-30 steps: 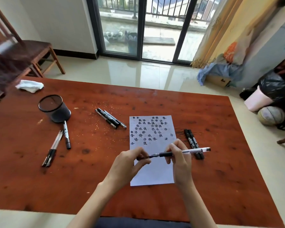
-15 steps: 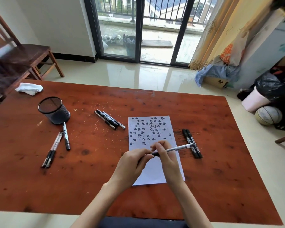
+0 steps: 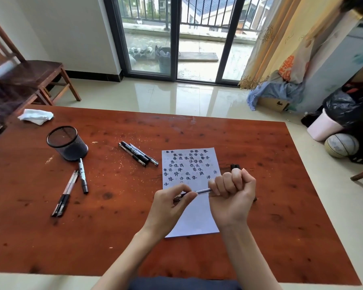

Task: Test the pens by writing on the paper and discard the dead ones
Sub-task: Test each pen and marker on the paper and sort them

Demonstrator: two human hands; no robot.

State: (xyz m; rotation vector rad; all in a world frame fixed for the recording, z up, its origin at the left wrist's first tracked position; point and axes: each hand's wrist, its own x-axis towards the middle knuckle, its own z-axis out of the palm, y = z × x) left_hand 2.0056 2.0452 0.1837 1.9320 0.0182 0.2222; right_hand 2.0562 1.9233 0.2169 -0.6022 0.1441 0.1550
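Note:
A white sheet of paper (image 3: 194,220) with several rows of dark written characters lies on the red-brown table (image 3: 270,237). Above its middle I hold one clear-barrelled pen (image 3: 203,191) level. My right hand (image 3: 232,194) is a fist wrapped round the pen's right end. My left hand (image 3: 172,203) pinches the dark left end between thumb and fingers. Three pens (image 3: 137,153) lie left of the paper's top. Two black markers (image 3: 235,166) lie right of the paper, mostly hidden behind my right hand.
A black mesh pen cup (image 3: 68,143) stands at the left, with a marker (image 3: 83,175) and two thin pens (image 3: 65,194) below it. A crumpled white tissue (image 3: 36,116) sits at the far-left corner. Wooden chair (image 3: 29,78), pink bin (image 3: 323,126) and ball (image 3: 341,145) stand off the table.
My right hand slid along the pen and closed into a fist over its right end, covering most of the barrel. The pen shifted left. My left hand stayed pinched on the dark end.

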